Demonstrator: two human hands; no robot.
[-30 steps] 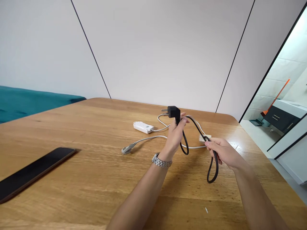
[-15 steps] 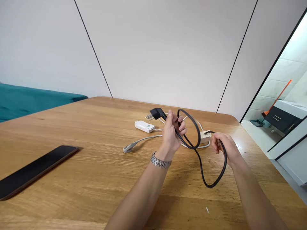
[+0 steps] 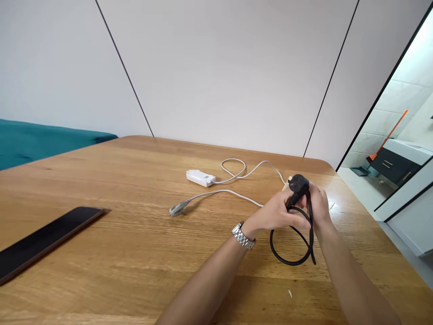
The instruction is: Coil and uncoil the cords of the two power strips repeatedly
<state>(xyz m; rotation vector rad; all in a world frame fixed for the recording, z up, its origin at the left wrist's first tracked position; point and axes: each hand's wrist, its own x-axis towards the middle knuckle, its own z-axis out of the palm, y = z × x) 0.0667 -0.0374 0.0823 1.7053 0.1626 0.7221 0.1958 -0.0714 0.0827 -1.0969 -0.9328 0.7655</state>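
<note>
Black power cord [image 3: 287, 262] is up at the right-hand part of the table [image 3: 135, 253], plug end at the top, loose loop hanging under the hands toward the near side. Angled black plug [image 3: 299, 184] sits above the grip; its pins aren't visible. Left hand [image 3: 279, 213] is closed on the cord just below the plug, thumb across the near side. Right hand [image 3: 320, 205] is right up against the bundle; its fingers are mostly behind plug and cord, so can't tell how firmly it's gripping, or whether it is. Step in hand, my read: gathering the cord into a coil, one rough loop formed, nothing tying it. Next move calls for the left hand to pin the loop at the plug while the right brings the loose near end up alongside; the loop could spring open if that pinch slackens. Just beyond the hands, partly hidden: a cream block [image 3: 287, 183]; can't see whether the black cord joins it. Left of that, a white cable [image 3: 233, 159] leads to a white power box [image 3: 200, 178]; nearer, a grey connector [image 3: 178, 208] lies on its own lead, well clear of the hands. Far left, near side: a dark-screened tablet or phone [image 3: 50, 237], lying flat.
</note>
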